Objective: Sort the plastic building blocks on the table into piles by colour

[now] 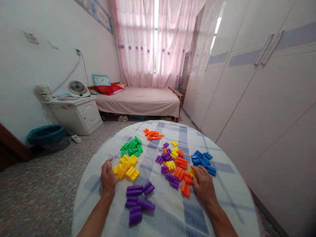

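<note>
Coloured plastic blocks lie in heaps on a round table (222,200) with a checked cloth. My left hand (108,176) rests on the cloth beside the yellow pile (125,168), fingers together, touching its left edge. My right hand (202,184) lies next to the mixed pile (174,163) of orange, yellow and purple blocks, with its fingers curled over a yellow block (192,171). Purple blocks (138,200) sit between my forearms. Further back lie a green pile (132,147), an orange pile (153,134) and a blue pile (203,159).
White wardrobe doors (259,98) run along the right side. Behind the table stand a bed (138,100), a white cabinet (79,115) with a fan (77,88), and a teal basin (45,134) on the floor at left.
</note>
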